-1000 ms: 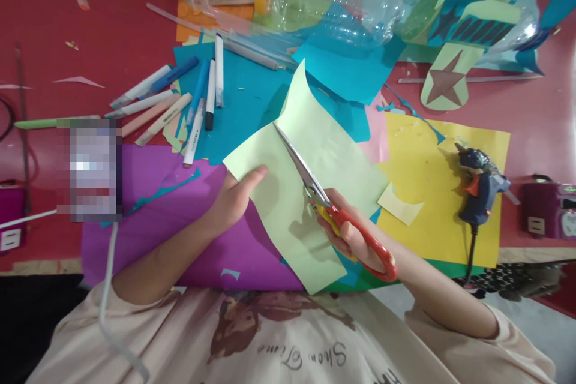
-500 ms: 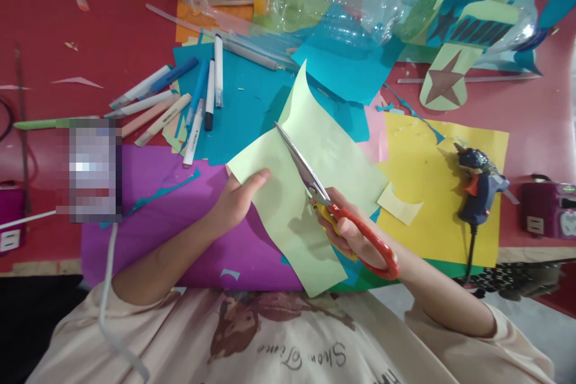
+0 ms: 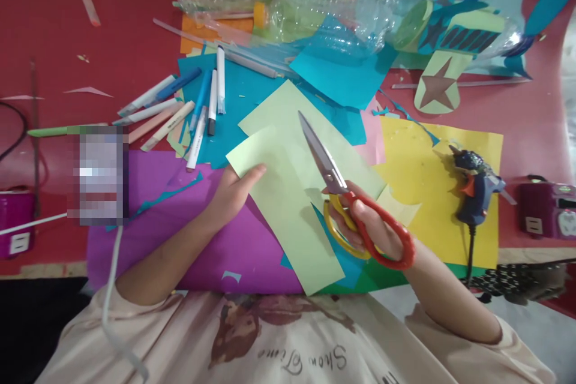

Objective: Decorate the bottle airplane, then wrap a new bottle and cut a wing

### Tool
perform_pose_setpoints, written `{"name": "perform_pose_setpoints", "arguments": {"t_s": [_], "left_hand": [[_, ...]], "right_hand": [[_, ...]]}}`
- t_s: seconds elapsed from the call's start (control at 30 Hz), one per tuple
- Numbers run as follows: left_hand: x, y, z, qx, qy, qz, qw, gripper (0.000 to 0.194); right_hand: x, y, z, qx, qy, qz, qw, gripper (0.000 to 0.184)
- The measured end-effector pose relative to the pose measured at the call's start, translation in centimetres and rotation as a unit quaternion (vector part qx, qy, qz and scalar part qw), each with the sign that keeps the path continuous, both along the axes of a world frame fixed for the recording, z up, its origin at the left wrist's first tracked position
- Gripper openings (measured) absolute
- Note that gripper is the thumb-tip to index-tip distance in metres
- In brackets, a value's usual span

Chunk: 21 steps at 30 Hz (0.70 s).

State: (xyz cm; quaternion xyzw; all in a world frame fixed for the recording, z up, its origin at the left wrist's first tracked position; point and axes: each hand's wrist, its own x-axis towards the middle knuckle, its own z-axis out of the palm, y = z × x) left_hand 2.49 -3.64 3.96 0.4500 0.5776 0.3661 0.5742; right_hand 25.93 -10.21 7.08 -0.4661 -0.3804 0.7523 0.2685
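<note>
Left grip (image 3: 233, 194) pinches one edge of pale green paper (image 3: 285, 192) | right grip (image 3: 381, 231) curled around red-and-yellow scissors (image 3: 335, 177) | near edge of table (image 3: 50, 255)

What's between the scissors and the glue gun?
In the head view, a pale paper scrap and yellow paper lie between scissors and glue gun.

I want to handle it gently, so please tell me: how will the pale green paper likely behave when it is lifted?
The pale green paper is probably light, being a thin sheet. It likely bends easily: the flap in the left hand overlaps the rest.
</note>
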Motion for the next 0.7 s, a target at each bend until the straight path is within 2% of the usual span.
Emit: {"name": "perform_pose_setpoints", "arguments": {"t_s": [0.07, 0.13, 0.17, 0.23, 0.27, 0.3, 0.33, 0.4, 0.5, 0.6, 0.7], "left_hand": [[-0.2, 0.4, 0.0, 0.021, 0.024, 0.006, 0.999, 0.032], [-0.5, 0.9, 0.2, 0.041, 0.058, 0.027, 0.997, 0.032], [-0.7, 1.2, 0.3, 0.051, 0.071, 0.040, 0.995, 0.033], [-1.1, 1.8, 0.5, 0.075, 0.084, 0.064, 0.992, 0.036], [-1.4, 2.1, 0.6, 0.090, 0.088, 0.071, 0.990, 0.037], [-1.8, 2.4, 0.7, 0.103, 0.092, 0.074, 0.988, 0.036], [-2.1, 2.7, 0.8, 0.118, 0.105, 0.073, 0.985, 0.035], [-2.8, 3.3, 1.0, 0.148, 0.155, 0.068, 0.974, 0.037], [-3.5, 3.9, 1.2, 0.180, 0.254, 0.056, 0.949, 0.042], [-3.9, 4.2, 1.1, 0.203, 0.303, 0.035, 0.931, 0.040], [-4.3, 4.5, 0.9, 0.221, 0.328, 0.032, 0.918, 0.040]], "right_hand": [[1.0, 0.4, 0.8, 0.020, -0.086, -0.016, 0.996, 0.043], [2.3, 0.9, 1.6, 0.087, -0.225, -0.042, 0.970, 0.044], [2.9, 1.3, 1.8, 0.123, -0.314, -0.037, 0.941, 0.046], [4.3, 2.1, 1.8, 0.187, -0.482, -0.031, 0.855, 0.047], [4.9, 2.6, 1.7, 0.208, -0.543, -0.039, 0.813, 0.045], [5.5, 3.0, 1.5, 0.206, -0.587, -0.035, 0.782, 0.044], [5.9, 3.5, 1.2, 0.194, -0.617, -0.030, 0.762, 0.045], [6.6, 4.3, 0.7, 0.159, -0.653, -0.025, 0.740, 0.048], [6.8, 4.8, 0.5, 0.130, -0.674, -0.019, 0.727, 0.051], [6.4, 4.6, 0.7, 0.133, -0.688, 0.001, 0.713, 0.057], [5.9, 4.0, 1.0, 0.168, -0.735, 0.008, 0.657, 0.064]]}}
